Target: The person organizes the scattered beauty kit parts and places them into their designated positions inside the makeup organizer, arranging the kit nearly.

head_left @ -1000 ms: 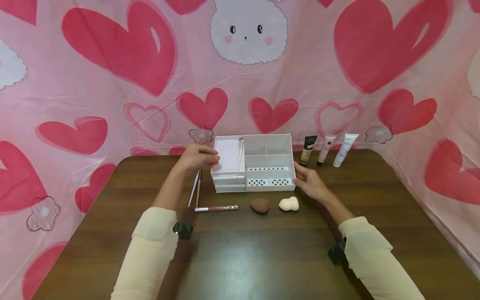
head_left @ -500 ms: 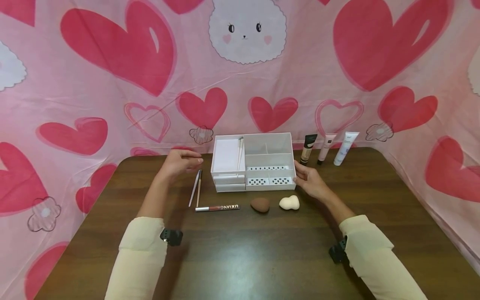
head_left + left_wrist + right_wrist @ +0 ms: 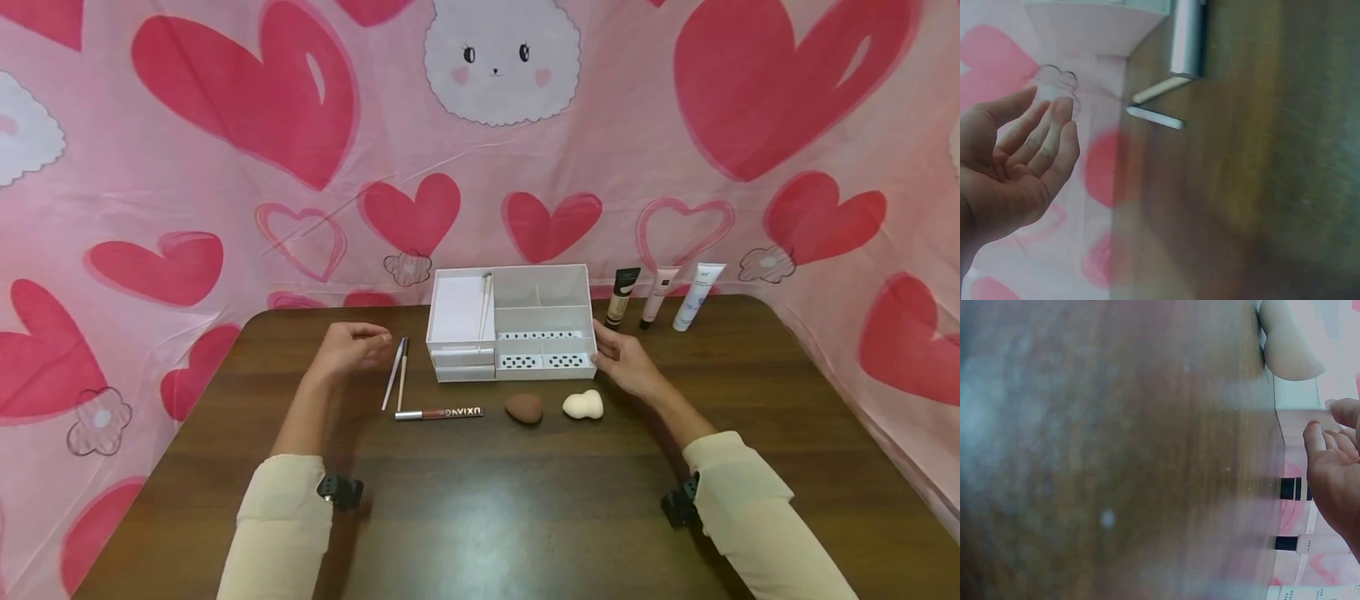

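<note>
A white desk organizer [image 3: 543,310] stands at the back of the table, with two thin light brushes [image 3: 485,306] lying in its left top tray. My right hand [image 3: 628,364] touches the organizer's right side wall with its fingertips. My left hand [image 3: 347,348] is to the left of the organizer, fingers loosely bent and holding nothing; in the left wrist view its palm [image 3: 1016,169] shows bare. Just right of that hand lie a white stick [image 3: 392,375] and a thin wooden-handled brush [image 3: 403,375]. In front of them lies a silver-capped, brown-and-black tube [image 3: 439,413] lettered UXIANG.
A brown egg-shaped makeup sponge [image 3: 524,408] and a cream gourd-shaped one [image 3: 583,405] lie before the organizer. To its right stand a black-capped beige tube [image 3: 622,298], a pink tube [image 3: 659,297] and a white tube [image 3: 699,297]. A pink heart-print cloth [image 3: 480,150] hangs behind the table.
My left hand has drawn away from the organizer's left edge, moving left and then toward me, beside the white stick and brush. The right hand stays at the organizer's side.
</note>
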`<state>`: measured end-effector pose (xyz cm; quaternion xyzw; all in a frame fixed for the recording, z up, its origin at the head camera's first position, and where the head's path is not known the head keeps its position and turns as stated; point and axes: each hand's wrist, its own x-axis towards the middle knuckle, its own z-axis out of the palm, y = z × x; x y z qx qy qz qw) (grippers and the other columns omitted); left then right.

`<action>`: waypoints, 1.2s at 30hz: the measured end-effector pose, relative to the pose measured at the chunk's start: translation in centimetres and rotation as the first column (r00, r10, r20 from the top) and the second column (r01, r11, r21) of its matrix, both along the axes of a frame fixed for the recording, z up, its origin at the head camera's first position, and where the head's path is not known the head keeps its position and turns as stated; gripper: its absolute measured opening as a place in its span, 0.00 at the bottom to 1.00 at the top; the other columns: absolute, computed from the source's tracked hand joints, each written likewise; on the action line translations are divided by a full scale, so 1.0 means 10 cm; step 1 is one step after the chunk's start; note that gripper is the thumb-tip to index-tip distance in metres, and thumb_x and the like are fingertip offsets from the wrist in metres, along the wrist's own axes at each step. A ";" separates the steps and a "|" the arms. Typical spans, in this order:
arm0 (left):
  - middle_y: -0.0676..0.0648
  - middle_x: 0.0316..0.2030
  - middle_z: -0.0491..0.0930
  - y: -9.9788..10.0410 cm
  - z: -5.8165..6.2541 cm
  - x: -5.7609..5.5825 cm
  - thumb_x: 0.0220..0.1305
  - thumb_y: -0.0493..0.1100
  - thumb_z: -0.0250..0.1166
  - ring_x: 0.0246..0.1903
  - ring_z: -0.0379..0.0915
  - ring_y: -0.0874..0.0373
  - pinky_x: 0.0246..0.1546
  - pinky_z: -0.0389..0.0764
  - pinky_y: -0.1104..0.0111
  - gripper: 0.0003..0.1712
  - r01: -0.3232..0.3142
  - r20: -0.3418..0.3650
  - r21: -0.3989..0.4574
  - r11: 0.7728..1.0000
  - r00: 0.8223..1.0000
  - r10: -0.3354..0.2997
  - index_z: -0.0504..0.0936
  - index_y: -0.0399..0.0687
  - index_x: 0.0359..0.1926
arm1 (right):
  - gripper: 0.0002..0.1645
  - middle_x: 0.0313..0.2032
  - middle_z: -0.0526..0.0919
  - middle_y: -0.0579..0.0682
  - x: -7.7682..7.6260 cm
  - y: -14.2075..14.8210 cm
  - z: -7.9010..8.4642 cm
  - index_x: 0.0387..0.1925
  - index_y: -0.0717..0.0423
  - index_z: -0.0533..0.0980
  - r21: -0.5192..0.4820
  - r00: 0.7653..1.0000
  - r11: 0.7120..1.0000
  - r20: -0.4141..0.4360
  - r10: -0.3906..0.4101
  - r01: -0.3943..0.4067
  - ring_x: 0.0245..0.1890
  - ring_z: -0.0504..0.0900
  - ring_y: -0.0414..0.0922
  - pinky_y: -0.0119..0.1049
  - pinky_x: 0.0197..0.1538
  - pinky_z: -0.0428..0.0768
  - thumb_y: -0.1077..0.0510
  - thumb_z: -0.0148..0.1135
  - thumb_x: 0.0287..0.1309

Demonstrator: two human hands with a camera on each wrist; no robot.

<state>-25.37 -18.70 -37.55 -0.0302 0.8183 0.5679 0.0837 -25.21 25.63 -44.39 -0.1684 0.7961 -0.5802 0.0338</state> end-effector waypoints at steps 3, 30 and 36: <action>0.50 0.32 0.89 -0.02 -0.08 0.03 0.70 0.38 0.62 0.29 0.83 0.69 0.38 0.88 0.70 0.24 -0.019 0.017 -0.019 1.000 1.000 0.020 0.76 0.21 0.59 | 0.39 0.73 0.52 0.77 -0.01 0.01 0.00 0.74 0.78 0.48 0.003 1.000 1.000 -0.007 0.003 -0.003 0.71 0.58 0.70 0.31 0.63 0.73 0.79 0.49 0.64; 0.43 0.26 0.89 -0.03 -0.44 0.12 0.54 0.46 0.73 0.49 0.81 0.37 0.52 0.79 0.52 0.16 -0.059 -0.065 -0.593 0.803 0.998 0.026 0.91 0.39 0.39 | 0.39 0.73 0.52 0.77 -0.01 0.01 -0.01 0.74 0.79 0.48 -0.003 1.000 1.000 -0.007 0.001 -0.001 0.71 0.58 0.71 0.28 0.62 0.74 0.79 0.49 0.64; 0.40 0.33 0.90 0.00 -0.44 0.12 0.54 0.47 0.73 0.51 0.80 0.34 0.54 0.78 0.49 0.16 -0.048 -0.048 -0.614 0.788 0.999 0.023 0.91 0.39 0.39 | 0.39 0.73 0.52 0.77 -0.01 0.00 -0.02 0.74 0.78 0.48 -0.019 1.000 1.000 -0.010 0.007 -0.008 0.71 0.58 0.71 0.20 0.59 0.74 0.79 0.49 0.64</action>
